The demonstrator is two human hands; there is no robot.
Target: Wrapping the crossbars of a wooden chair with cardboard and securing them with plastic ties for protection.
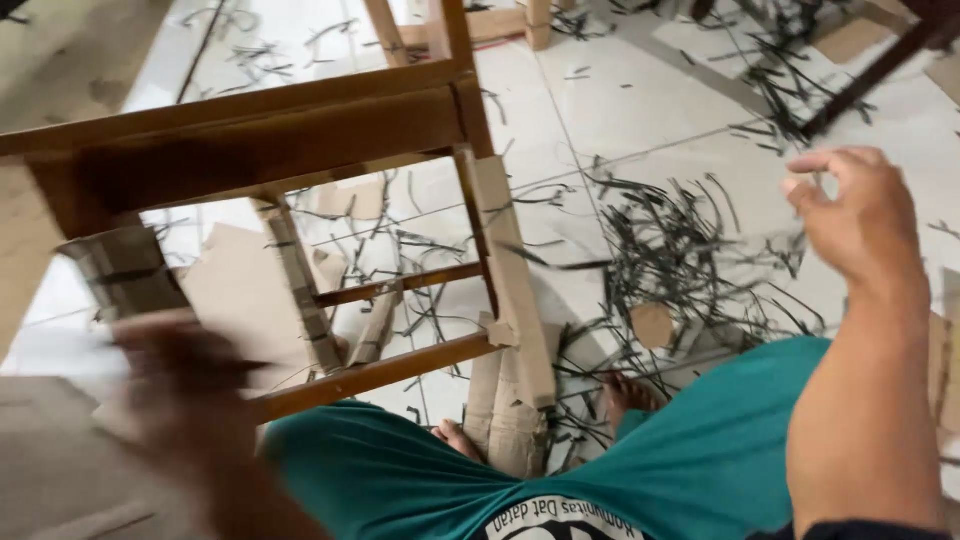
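Note:
A brown wooden chair frame (pixel 270 130) lies tilted on the tiled floor in front of me. Its legs are wrapped in cardboard (pixel 515 290). My left hand (pixel 185 395) is a motion blur at the lower left, by the frame's lower rail (pixel 380 372) and a cardboard-wrapped leg end (pixel 125 270); its grip cannot be made out. My right hand (pixel 860 215) is raised at the right above the floor, seen from the back. Its fingers are curled in and nothing shows in them. My legs in teal trousers (pixel 700 450) fill the bottom, with bare feet (pixel 625 392) beside the frame.
Several black strap strips (pixel 670 250) litter the white tiles (pixel 620 90), thickest at the centre right. Flat cardboard pieces (pixel 240 285) lie under the frame. More wooden furniture legs (pixel 865 80) stand at the top right and light wooden pieces (pixel 500 22) at the top centre.

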